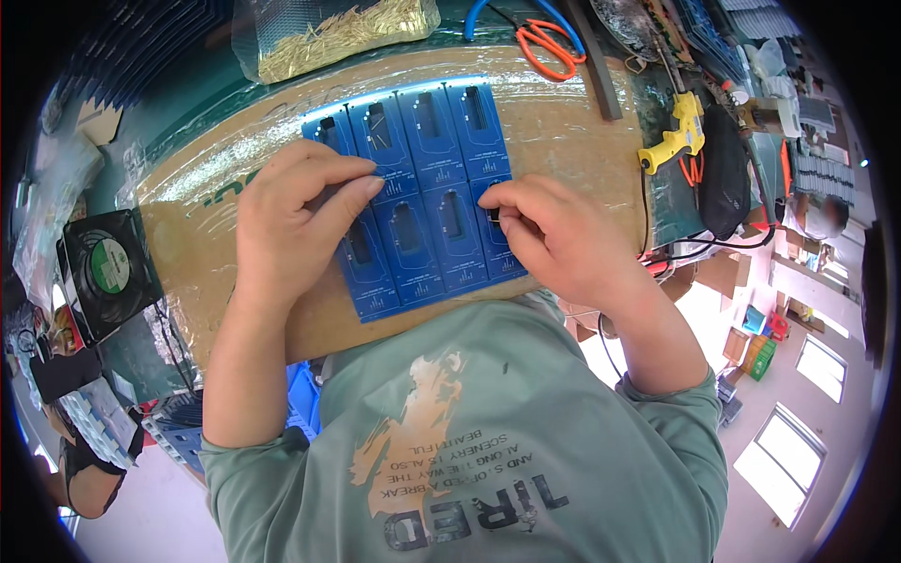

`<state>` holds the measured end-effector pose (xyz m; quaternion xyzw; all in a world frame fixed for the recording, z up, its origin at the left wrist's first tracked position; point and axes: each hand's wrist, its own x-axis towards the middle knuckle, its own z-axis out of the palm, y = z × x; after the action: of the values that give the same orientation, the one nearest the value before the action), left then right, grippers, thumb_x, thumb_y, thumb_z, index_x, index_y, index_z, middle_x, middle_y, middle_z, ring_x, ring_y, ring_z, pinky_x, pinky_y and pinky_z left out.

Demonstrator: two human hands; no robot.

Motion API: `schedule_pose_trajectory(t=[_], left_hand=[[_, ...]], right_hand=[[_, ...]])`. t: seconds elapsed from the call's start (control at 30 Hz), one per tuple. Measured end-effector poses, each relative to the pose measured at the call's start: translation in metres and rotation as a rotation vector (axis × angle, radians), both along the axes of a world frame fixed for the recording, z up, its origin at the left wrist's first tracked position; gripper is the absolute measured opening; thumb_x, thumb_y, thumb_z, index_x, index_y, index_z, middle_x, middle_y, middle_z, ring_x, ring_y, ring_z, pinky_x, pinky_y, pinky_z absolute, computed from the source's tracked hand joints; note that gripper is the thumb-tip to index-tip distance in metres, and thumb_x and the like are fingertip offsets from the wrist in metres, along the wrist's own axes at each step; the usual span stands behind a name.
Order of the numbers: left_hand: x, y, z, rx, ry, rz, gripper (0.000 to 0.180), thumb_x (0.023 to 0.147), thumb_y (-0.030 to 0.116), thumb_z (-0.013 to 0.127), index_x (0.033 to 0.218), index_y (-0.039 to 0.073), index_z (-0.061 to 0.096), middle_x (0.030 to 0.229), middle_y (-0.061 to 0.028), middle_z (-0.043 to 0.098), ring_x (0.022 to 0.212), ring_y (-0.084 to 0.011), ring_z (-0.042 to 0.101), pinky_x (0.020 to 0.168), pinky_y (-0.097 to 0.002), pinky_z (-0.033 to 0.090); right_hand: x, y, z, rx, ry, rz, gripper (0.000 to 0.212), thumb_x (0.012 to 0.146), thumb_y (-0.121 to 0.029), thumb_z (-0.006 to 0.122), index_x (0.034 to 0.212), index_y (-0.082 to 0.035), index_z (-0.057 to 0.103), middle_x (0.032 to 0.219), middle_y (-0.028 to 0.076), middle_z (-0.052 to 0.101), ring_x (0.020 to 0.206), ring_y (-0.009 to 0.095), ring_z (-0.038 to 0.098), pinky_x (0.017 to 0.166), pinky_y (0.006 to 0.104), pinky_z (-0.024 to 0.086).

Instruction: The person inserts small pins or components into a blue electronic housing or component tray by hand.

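A blue circuit board panel point(410, 228), divided into two rows of boards with dark cutouts, lies on a sheet of brown cardboard point(582, 141). My left hand point(296, 211) is over the panel's left side, its thumb and index fingertips pinched together; anything between them is too small to name. Over the right side, my right hand point(554, 225) is closed in a pinch by a cutout, and what it grips is mostly hidden. Thin pale metal pins point(379, 131) lie at a cutout in the upper row.
Behind the panel stands a clear plastic tray point(246, 42) of brass-coloured pins point(347, 42). Orange-handled pliers point(547, 52) and a dark metal bar point(593, 66) lie at the back. A yellow glue gun point(678, 136) is at right, a black fan point(110, 272) at left.
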<state>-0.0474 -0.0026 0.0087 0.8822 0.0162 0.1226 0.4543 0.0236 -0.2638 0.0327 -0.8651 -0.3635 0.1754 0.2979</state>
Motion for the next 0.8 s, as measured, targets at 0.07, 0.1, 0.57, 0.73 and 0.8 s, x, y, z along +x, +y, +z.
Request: schedule_pose_trajectory(t=[0.07,0.1,0.57,0.73,0.8], left_hand=[[0.0,0.0,0.0,-0.005,0.018,0.009,0.015,0.078,0.011,0.079,0.092,0.006,0.077,0.082,-0.0062,0.066,0.075,-0.0195,0.064,0.067,-0.0289,0.05],[0.0,0.001,0.0,-0.008,0.014,0.006,0.016,0.078,0.011,0.079,0.093,0.006,0.077,0.082,-0.0063,0.066,0.076,-0.0195,0.064,0.067,-0.0291,0.05],[0.003,0.006,0.0,0.031,-0.023,0.025,0.014,0.078,0.011,0.079,0.09,0.005,0.076,0.082,-0.0066,0.067,0.078,-0.0204,0.065,0.068,-0.0302,0.05],[0.007,0.006,0.015,-0.072,0.057,0.202,0.011,0.081,0.013,0.076,0.09,0.006,0.076,0.084,-0.007,0.067,0.077,-0.0219,0.064,0.068,-0.0311,0.05],[0.015,0.009,0.027,0.007,0.064,0.217,0.012,0.082,0.015,0.074,0.09,0.006,0.076,0.084,-0.0072,0.067,0.077,-0.0226,0.064,0.068,-0.0322,0.05]], right_hand=[[0.0,0.001,0.0,-0.007,0.011,-0.009,0.019,0.091,-0.006,0.059,0.108,-0.006,0.065,0.096,0.013,0.066,0.086,0.032,0.065,0.074,0.0398,0.051],[0.0,0.002,0.0,-0.011,-0.006,-0.008,0.018,0.091,-0.006,0.059,0.108,-0.006,0.065,0.096,0.013,0.066,0.085,0.033,0.065,0.073,0.0402,0.051],[0.002,0.017,0.004,-0.055,-0.103,0.09,0.017,0.085,-0.005,0.063,0.102,-0.007,0.064,0.091,0.012,0.065,0.08,0.034,0.064,0.069,0.0425,0.051],[0.005,0.012,0.006,-0.069,0.066,0.003,0.008,0.087,-0.009,0.06,0.094,-0.007,0.064,0.091,0.012,0.064,0.084,0.036,0.063,0.073,0.0467,0.05],[0.002,0.01,0.004,-0.047,0.043,0.01,0.007,0.087,-0.009,0.06,0.093,-0.007,0.064,0.091,0.012,0.064,0.084,0.036,0.063,0.072,0.0462,0.051]])
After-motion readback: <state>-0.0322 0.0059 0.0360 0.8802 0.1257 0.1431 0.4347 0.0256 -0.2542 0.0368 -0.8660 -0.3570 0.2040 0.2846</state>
